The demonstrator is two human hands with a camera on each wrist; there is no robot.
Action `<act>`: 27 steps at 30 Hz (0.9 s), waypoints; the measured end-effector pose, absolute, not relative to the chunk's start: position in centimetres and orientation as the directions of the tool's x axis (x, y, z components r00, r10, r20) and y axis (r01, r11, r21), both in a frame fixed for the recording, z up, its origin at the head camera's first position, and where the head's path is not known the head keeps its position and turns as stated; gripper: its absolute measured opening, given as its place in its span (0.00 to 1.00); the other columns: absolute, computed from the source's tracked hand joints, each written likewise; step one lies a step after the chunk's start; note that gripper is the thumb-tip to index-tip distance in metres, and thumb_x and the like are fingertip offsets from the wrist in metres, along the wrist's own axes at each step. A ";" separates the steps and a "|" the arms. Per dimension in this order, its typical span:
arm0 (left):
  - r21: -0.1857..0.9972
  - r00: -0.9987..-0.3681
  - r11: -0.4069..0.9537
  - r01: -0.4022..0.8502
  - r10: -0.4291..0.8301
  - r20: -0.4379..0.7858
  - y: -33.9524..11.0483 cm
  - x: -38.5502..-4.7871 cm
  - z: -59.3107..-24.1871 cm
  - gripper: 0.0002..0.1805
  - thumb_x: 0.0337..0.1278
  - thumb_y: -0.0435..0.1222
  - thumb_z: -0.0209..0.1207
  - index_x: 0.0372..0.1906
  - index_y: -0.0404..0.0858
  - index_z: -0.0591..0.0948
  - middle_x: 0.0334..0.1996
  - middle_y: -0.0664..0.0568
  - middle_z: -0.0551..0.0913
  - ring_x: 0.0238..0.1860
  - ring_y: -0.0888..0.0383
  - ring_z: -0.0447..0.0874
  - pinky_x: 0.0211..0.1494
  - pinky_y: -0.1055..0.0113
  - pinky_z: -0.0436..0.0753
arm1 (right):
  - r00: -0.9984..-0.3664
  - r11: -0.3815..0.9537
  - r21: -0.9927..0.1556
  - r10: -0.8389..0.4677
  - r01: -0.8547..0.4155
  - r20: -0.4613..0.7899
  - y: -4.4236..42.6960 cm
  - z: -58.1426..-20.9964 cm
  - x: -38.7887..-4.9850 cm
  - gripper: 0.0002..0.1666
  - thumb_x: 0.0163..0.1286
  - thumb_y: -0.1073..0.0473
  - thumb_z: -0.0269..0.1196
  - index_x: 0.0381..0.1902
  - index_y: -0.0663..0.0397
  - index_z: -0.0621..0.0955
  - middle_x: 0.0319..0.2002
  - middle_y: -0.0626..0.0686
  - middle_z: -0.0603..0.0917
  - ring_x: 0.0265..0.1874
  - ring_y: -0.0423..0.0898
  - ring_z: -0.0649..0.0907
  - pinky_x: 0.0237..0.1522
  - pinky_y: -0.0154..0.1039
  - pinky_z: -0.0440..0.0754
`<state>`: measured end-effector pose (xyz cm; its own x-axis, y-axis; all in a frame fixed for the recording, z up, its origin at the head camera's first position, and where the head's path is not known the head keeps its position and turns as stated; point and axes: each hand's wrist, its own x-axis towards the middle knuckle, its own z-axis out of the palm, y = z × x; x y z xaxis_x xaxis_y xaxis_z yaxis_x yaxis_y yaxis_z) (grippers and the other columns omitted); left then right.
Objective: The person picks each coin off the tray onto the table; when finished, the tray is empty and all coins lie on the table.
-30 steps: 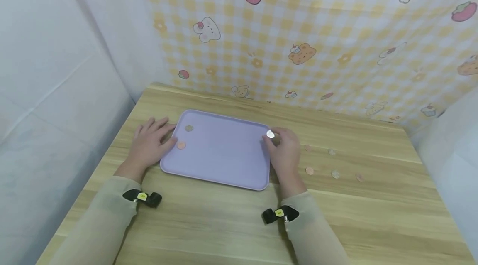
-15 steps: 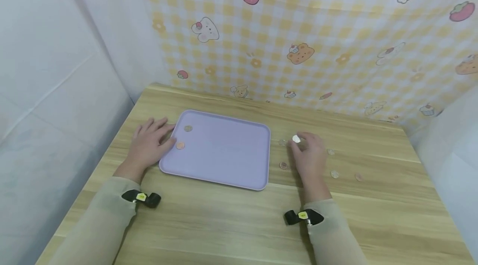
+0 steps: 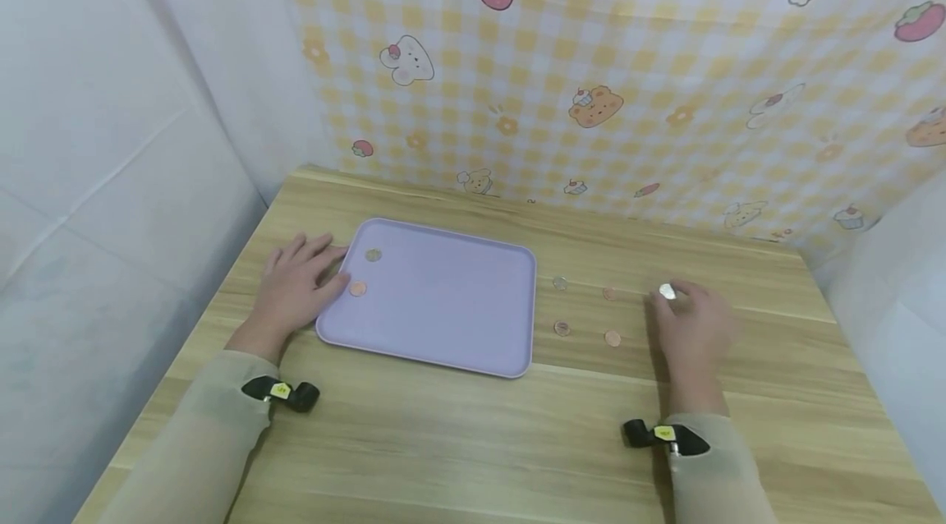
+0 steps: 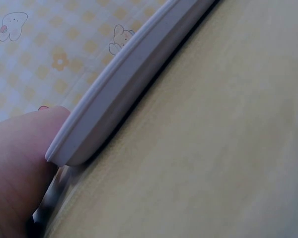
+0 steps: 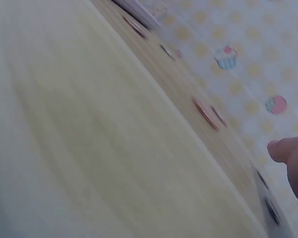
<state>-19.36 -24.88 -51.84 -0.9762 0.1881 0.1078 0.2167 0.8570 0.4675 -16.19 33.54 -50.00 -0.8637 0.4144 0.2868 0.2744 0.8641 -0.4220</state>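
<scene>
A silver coin (image 3: pixel 668 291) is pinched between the thumb and forefinger of my right hand (image 3: pixel 693 331), above the right part of the table. In the right wrist view only part of that hand (image 5: pixel 295 161) shows. My left hand (image 3: pixel 291 282) rests at the left edge of a lilac tray (image 3: pixel 443 302), thumb and forefinger touching the rim. On the tray's left side lie a silver coin (image 3: pixel 374 255) and a copper coin (image 3: pixel 358 288). Between the tray and my right hand, a silver coin (image 3: pixel 560 283) and copper coins (image 3: pixel 613 338) lie on the table.
The wooden table (image 3: pixel 458 442) meets a yellow checked cloth (image 3: pixel 547 97) at the back. White sheeting (image 3: pixel 111 138) hangs at the left. Beneath my right hand, dark-looking coins (image 5: pixel 271 210) show on the table in the right wrist view.
My right hand has moved right with the silver coin, from the tray's right rim past the first coins, uncovering them and now covering those further right. My left hand has stayed put.
</scene>
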 end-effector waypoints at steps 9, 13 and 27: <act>0.472 -0.976 0.854 0.219 0.193 0.104 -24.9 -19.4 -51.6 0.32 0.77 0.54 0.55 0.76 0.43 0.76 0.81 0.36 0.63 0.82 0.25 0.46 0.77 0.24 0.41 | -0.838 0.796 -0.397 0.535 0.457 0.110 39.1 -49.8 -15.2 0.32 0.78 0.44 0.64 0.70 0.58 0.80 0.73 0.68 0.74 0.74 0.73 0.66 0.75 0.70 0.53; 0.472 -0.976 0.854 0.217 0.193 0.099 -24.9 -19.5 -51.7 0.32 0.77 0.54 0.55 0.76 0.43 0.76 0.81 0.36 0.62 0.82 0.25 0.45 0.77 0.24 0.41 | -0.821 0.769 -0.450 0.557 0.454 0.124 39.6 -50.2 -14.8 0.31 0.77 0.45 0.67 0.68 0.57 0.81 0.73 0.67 0.75 0.75 0.71 0.65 0.74 0.70 0.51; 0.488 -0.978 0.848 0.207 0.183 0.098 -24.8 -19.5 -52.0 0.32 0.77 0.55 0.54 0.76 0.43 0.76 0.81 0.36 0.63 0.82 0.26 0.46 0.77 0.24 0.41 | -0.828 0.648 -0.634 0.560 0.421 0.023 40.6 -51.1 -15.0 0.38 0.74 0.37 0.69 0.70 0.56 0.81 0.71 0.63 0.79 0.75 0.66 0.71 0.80 0.60 0.58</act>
<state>-19.45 -24.83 -52.03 -0.9783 0.1827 0.0981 0.2073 0.8481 0.4875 -14.98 40.64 -51.07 -0.8279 0.5605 0.0229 0.4212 0.6481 -0.6344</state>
